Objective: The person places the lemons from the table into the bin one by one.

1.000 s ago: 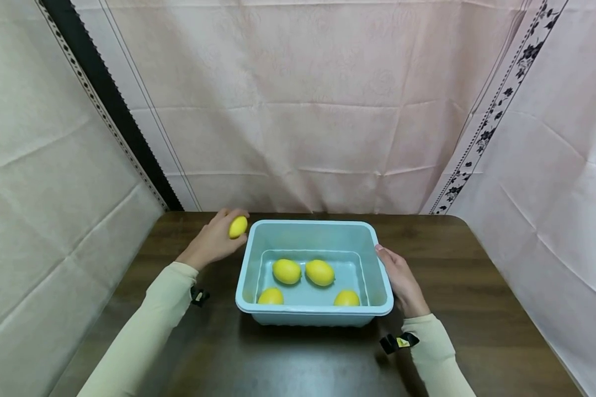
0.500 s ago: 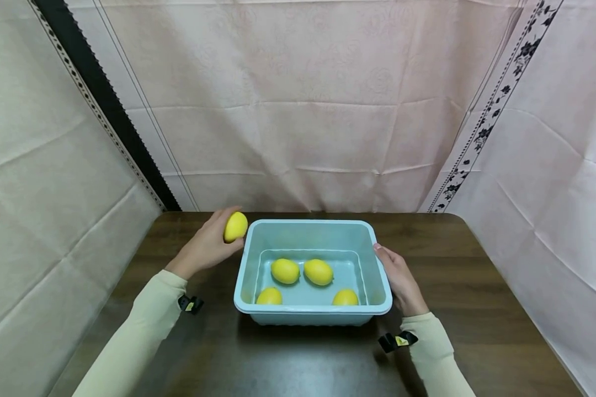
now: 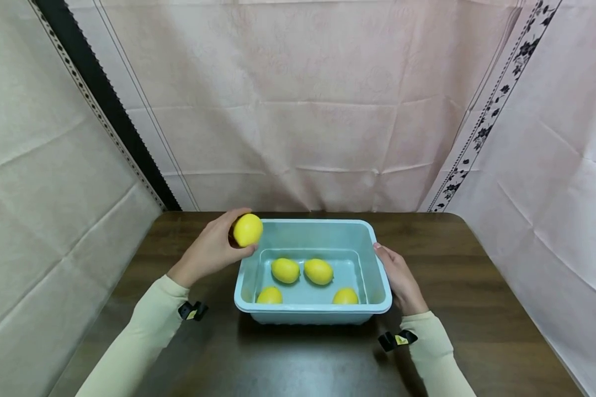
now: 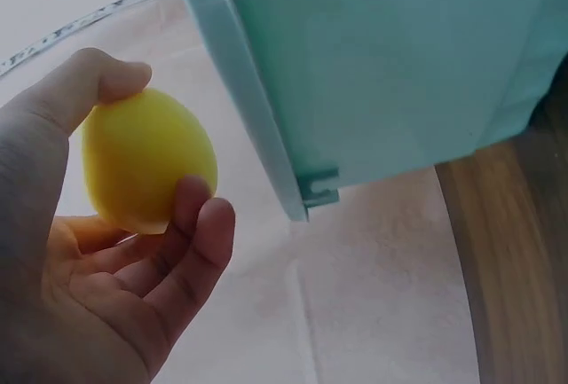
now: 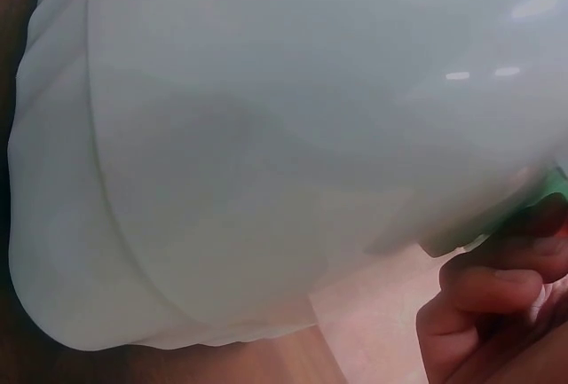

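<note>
Pinched between the thumb and fingers of my left hand (image 3: 211,251) is a yellow lemon (image 3: 248,230), held up at the left rim of a light blue plastic basin (image 3: 313,308). The left wrist view shows this lemon (image 4: 149,160) beside the basin's outer wall (image 4: 382,74). Inside the basin several lemons lie on the floor, among them a lemon (image 3: 319,272) near the middle and a lemon (image 3: 345,296) at the front right. My right hand (image 3: 401,278) grips the basin's right rim. Its curled fingers (image 5: 497,291) show under the rim in the right wrist view.
A dark brown wooden table (image 3: 288,364) carries the basin. Pale cloth (image 3: 298,110) hangs behind the table and on both sides, with a black strip (image 3: 114,105) at the left. Black camera straps are on both wrists.
My left hand first draws slightly back with the lemon, then moves right, bringing it over the basin's left rim. My right hand and the lemons in the basin stay in place.
</note>
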`<state>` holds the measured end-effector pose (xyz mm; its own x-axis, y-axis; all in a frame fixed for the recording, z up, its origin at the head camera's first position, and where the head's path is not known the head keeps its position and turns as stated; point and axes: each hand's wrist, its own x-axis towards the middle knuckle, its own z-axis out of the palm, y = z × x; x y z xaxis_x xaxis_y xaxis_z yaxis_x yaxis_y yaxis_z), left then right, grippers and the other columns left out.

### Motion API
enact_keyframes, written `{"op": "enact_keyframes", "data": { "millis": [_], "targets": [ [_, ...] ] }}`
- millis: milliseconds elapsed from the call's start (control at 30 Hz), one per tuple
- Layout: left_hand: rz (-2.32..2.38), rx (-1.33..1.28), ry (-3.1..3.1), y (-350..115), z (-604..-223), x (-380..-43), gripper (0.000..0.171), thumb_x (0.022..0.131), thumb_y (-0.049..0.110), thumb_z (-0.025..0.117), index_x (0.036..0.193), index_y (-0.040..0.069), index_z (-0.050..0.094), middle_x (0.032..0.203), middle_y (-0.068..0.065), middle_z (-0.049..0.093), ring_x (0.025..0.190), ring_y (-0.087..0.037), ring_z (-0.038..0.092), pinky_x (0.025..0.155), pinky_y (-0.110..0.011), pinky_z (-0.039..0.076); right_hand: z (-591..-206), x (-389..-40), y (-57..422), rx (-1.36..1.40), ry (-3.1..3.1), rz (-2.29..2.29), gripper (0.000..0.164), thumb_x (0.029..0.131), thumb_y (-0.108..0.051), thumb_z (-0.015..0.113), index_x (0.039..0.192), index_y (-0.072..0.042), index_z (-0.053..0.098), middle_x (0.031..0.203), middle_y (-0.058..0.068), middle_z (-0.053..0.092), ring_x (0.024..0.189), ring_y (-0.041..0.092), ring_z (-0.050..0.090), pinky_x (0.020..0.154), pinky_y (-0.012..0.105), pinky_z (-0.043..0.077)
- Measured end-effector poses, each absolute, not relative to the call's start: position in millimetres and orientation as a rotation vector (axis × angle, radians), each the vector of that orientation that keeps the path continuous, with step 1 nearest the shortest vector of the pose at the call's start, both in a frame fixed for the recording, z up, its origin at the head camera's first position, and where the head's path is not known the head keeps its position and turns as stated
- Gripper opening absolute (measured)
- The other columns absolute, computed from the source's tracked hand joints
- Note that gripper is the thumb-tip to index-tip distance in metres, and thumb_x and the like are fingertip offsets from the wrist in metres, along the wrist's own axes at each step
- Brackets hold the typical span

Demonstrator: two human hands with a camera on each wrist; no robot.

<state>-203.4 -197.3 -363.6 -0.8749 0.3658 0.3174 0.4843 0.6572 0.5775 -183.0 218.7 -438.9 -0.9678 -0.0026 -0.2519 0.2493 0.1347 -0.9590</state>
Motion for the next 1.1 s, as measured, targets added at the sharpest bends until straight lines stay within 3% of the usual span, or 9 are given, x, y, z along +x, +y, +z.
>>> {"op": "enact_keyframes", "data": {
  "millis": [167,433,633,767,900,1100],
  "targets": [
    [-1.036,-0.726,-2.677,-194,-365,-197,0.077,0.084,0.027,0.091,0.148,0.008,0.054,0.131,-0.009,0.065,0.1,-0.024,0.064,0.085,-0.043,0.059,-443,-180,217,0.233,2.199,-1.946,0.068,0.111,-0.056,0.042,0.154,-0.004,0.048,0.112,0.012,0.067,0.094,0.017,0.069,0.078,0.031,0.061],
    [-1.019,-0.742,-2.695,-183,-367,-189,0.078,0.083,0.031,0.091,0.148,0.006,0.056,0.13,-0.008,0.067,0.094,-0.022,0.062,0.081,-0.04,0.059,-443,-180,216,0.251,2.21,-1.939,0.069,0.11,-0.058,0.042,0.155,-0.005,0.047,0.119,0.015,0.066,0.098,0.019,0.069,0.08,0.031,0.061],
    [-1.049,-0.802,-2.708,-174,-374,-182,0.077,0.084,0.029,0.09,0.148,0.006,0.055,0.131,-0.007,0.066,0.097,-0.02,0.064,0.084,-0.04,0.06,-445,-177,215,0.257,2.211,-1.927,0.069,0.111,-0.057,0.041,0.156,-0.005,0.047,0.125,0.016,0.065,0.103,0.018,0.067,0.082,0.029,0.06],
    [-1.08,-0.846,-2.699,-168,-377,-181,0.073,0.083,0.025,0.089,0.146,0.009,0.055,0.127,-0.004,0.064,0.099,-0.019,0.063,0.087,-0.04,0.06,-444,-176,215,0.238,2.21,-1.94,0.07,0.11,-0.058,0.041,0.154,-0.004,0.047,0.118,0.013,0.065,0.099,0.018,0.067,0.08,0.03,0.06],
    [-1.094,-0.872,-2.694,-163,-380,-180,0.073,0.083,0.021,0.089,0.146,0.012,0.055,0.134,-0.003,0.06,0.106,-0.02,0.062,0.093,-0.041,0.058,-443,-178,216,0.227,2.214,-1.958,0.069,0.11,-0.058,0.042,0.152,-0.003,0.049,0.111,0.01,0.066,0.095,0.017,0.067,0.078,0.029,0.06],
    [-1.111,-0.902,-2.684,-157,-383,-177,0.074,0.083,0.019,0.086,0.149,0.016,0.054,0.135,-0.001,0.058,0.108,-0.019,0.06,0.094,-0.042,0.056,-439,-181,217,0.221,2.224,-1.953,0.07,0.11,-0.058,0.042,0.153,-0.003,0.049,0.11,0.009,0.066,0.094,0.015,0.068,0.078,0.029,0.06]
  ]
}}
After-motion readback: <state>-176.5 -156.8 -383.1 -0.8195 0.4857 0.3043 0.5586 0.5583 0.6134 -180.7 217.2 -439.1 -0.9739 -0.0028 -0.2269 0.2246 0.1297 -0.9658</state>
